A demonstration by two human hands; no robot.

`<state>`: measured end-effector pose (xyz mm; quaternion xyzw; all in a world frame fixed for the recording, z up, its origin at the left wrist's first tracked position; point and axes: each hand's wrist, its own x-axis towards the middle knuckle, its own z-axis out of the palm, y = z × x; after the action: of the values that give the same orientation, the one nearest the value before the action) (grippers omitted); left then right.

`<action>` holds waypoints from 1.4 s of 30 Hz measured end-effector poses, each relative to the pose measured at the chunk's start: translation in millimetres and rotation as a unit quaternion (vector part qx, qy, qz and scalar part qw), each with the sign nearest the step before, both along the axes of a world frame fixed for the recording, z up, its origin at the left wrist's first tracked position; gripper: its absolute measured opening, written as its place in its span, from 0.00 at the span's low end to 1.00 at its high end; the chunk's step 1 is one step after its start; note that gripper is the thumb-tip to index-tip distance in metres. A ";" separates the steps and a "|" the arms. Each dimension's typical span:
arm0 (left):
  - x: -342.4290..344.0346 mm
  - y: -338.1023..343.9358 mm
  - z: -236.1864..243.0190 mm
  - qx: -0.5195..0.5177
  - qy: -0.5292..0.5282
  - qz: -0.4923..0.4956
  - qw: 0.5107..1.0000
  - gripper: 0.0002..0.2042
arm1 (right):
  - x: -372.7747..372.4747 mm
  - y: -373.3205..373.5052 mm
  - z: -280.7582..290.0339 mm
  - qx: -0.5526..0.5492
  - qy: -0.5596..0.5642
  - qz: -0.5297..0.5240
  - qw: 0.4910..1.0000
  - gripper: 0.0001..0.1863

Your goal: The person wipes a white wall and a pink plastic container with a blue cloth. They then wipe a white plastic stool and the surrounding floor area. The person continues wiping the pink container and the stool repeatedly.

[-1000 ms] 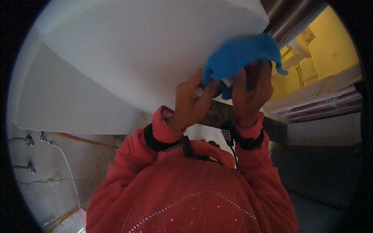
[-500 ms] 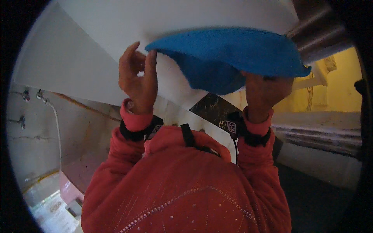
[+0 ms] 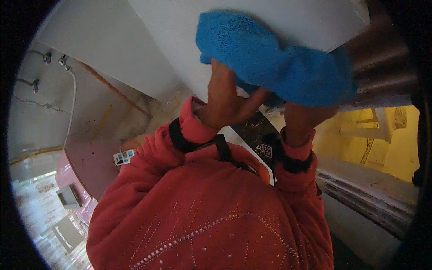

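Blue cloth [image 3: 252, 56] held up at the far side of the scene, right of centre; it lies straight out beyond both hands, covering their far parts; long axis slants from the far left down to the near right, bunched and narrowed about midway, fuller at each end.

Left hand [image 3: 227, 99] under the near edge of the cloth's left half; fingers point away from the body and meet the cloth, thumb stretched out to the right along the underside, thumb and fingers spread apart; fingertips partly covered, so cannot tell whether they pinch the fabric. Right hand [image 3: 310, 118] at the near edge of the right end; knuckles and fingers hidden beneath the cloth, so cannot tell how firmly it closes.

Neither hand is the nearer, both being at the cloth; the left sits toward its far-left end, the right toward its near-right end, so the axis runs roughly from one to the other; a gap separates the two hands.

A large white panel [image 3: 310, 22] stands just beyond the cloth; contact between them unclear; dark marbled strip [image 3: 252, 128] nearer, between the forearms; yellow recess [image 3: 396, 148] off to the right; wall taps [image 3: 33, 85] well apart, far left.
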<state>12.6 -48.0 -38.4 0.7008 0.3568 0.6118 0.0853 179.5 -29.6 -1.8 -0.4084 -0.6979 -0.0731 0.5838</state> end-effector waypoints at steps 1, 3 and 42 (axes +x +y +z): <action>0.5 0.4 -4.9 0.016 0.022 -0.007 1.000 0.25 | -0.5 -3.9 -9.6 -0.020 0.018 0.012 1.000 0.22; 9.9 1.1 -22.3 0.035 0.046 -0.030 0.998 0.23 | 3.1 -8.2 -28.9 -0.028 0.017 0.014 0.999 0.22; 11.3 -6.4 -78.8 -0.088 0.041 0.085 0.992 0.21 | -51.0 -18.4 61.0 0.097 -0.226 0.163 0.956 0.07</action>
<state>23.9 -54.4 -117.2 0.6821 0.4704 0.5542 0.0795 128.5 -48.0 59.2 -0.2034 -0.8581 -0.1351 0.4517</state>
